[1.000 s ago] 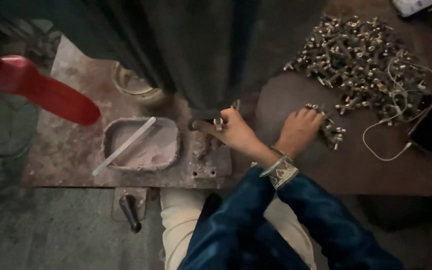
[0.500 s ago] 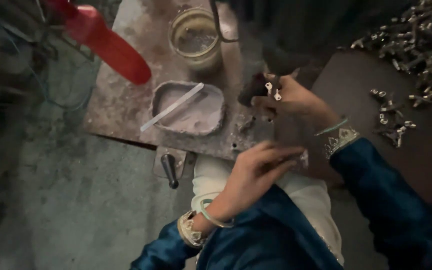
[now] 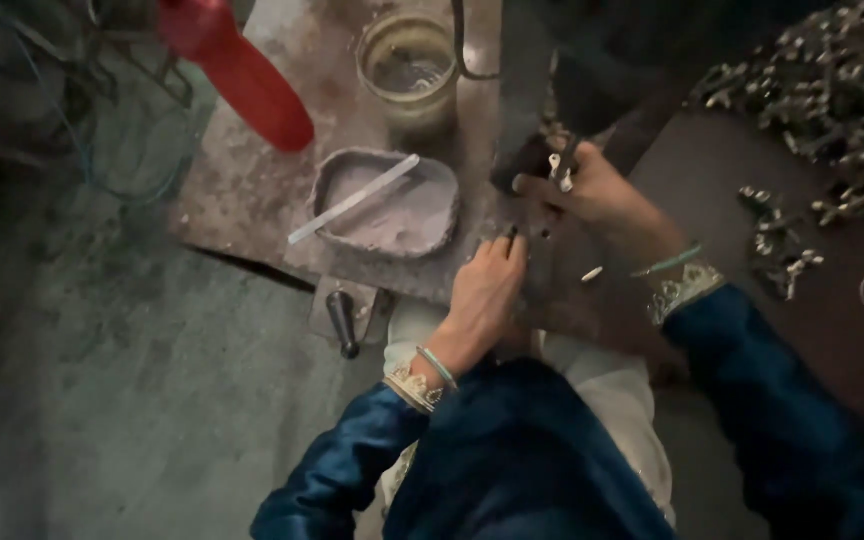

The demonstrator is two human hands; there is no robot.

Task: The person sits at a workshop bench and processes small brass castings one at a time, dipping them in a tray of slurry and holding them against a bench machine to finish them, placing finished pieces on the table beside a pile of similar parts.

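Both arms wear glossy deep-blue sleeves — satin-like, with a pale embroidered band at each cuff. A thin turquoise bangle circles each wrist just above the left hand (image 3: 480,300) and the right hand (image 3: 602,195). Pale cream cloth — trousers, it seems — covers the lap.

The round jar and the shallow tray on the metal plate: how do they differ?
The jar is round, tall-walled and translucent with a yellowish tint; the tray is low, irregular and dull grey. The tray has a pale flat stick lying across its powdery grey fill; what the jar holds is unclear. The tray sits nearer the left hand, the jar farther back. Both stand on the metal plate, untouched by either hand.
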